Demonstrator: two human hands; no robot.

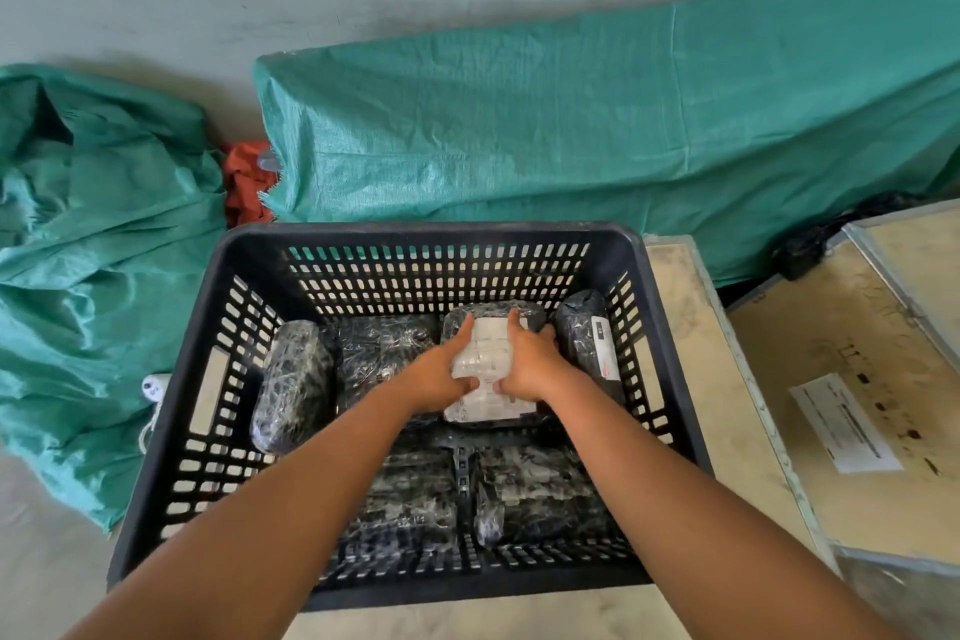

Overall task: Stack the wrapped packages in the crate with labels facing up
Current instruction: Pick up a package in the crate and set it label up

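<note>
Both hands hold one wrapped package [488, 369] inside the black crate [171, 431].

Left hand [441, 374] grips its left edge and right hand [530, 364] grips its right edge, with the white label facing up between them. The writing on that label is too blurry to read. Other dark wrapped packages [293, 385] lie around it, and the arms hide part of them. One package [592, 338] by the right wall shows a label with some red on it.
</note>
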